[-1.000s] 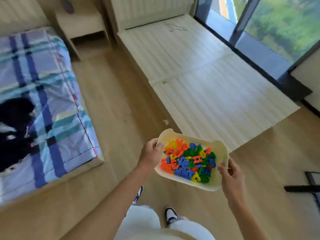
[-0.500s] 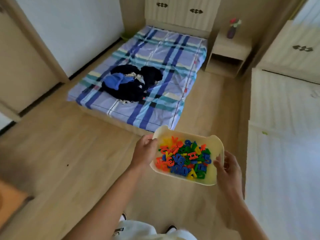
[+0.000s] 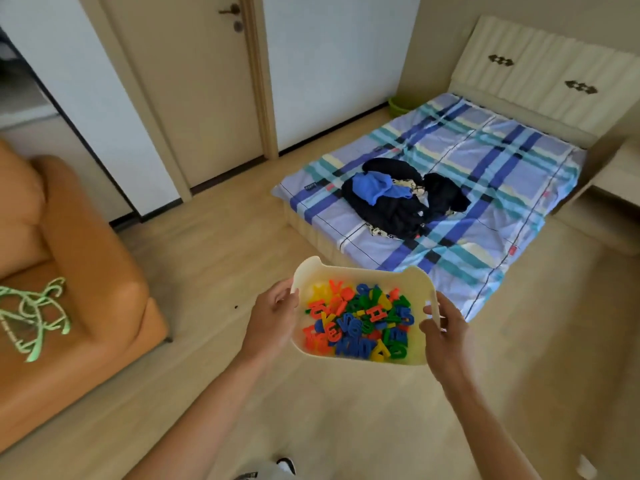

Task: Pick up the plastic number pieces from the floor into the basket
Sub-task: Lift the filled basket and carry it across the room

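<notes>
I carry a cream plastic basket (image 3: 420,282) in front of me, above the wooden floor. It is full of coloured plastic pieces (image 3: 358,323) in red, blue, green and yellow, several of them letter shapes. My left hand (image 3: 273,317) grips the basket's left rim. My right hand (image 3: 445,336) grips its right rim, thumb over the edge. I see no loose pieces on the floor in this view.
A low bed with a plaid sheet (image 3: 485,188) and a heap of dark clothes (image 3: 401,199) lies ahead on the right. An orange sofa (image 3: 69,271) with green hangers (image 3: 38,317) stands at the left. A closed door (image 3: 201,81) is behind. My shoe (image 3: 287,464) shows below.
The view has swung left, from the raised platform by the window to the bed, door and sofa. Both hands keep hold of the basket.
</notes>
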Tool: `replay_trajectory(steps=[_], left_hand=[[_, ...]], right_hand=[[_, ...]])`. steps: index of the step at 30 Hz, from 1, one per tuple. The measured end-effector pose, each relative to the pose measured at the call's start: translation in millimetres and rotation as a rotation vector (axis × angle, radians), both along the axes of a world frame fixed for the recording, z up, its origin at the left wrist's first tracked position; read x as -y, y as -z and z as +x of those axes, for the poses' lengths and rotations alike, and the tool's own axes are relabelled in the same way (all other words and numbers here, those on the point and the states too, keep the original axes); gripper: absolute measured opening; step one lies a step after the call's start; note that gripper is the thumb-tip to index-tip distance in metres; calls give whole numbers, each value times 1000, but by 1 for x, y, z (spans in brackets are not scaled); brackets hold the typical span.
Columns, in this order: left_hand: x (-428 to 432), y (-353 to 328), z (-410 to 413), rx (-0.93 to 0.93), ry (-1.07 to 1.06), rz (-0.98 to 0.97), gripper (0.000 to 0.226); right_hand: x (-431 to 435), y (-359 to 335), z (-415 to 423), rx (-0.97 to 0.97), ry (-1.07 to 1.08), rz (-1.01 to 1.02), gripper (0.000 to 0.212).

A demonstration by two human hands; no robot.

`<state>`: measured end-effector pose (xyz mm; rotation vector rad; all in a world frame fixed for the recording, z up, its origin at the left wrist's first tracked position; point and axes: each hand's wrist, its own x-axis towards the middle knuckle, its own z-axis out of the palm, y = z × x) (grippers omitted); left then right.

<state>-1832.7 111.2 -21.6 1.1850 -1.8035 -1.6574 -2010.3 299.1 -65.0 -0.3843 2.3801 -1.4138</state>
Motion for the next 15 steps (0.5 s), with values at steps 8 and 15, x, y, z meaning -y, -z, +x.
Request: replay_trajectory(steps=[8, 15], left_hand=[[117, -4, 53, 15, -203, 75, 26], [209, -2, 48, 43, -447, 108, 21]], right_hand=[[158, -18, -1, -21, -313, 25, 45], [303, -17, -27, 4, -561, -10, 56]])
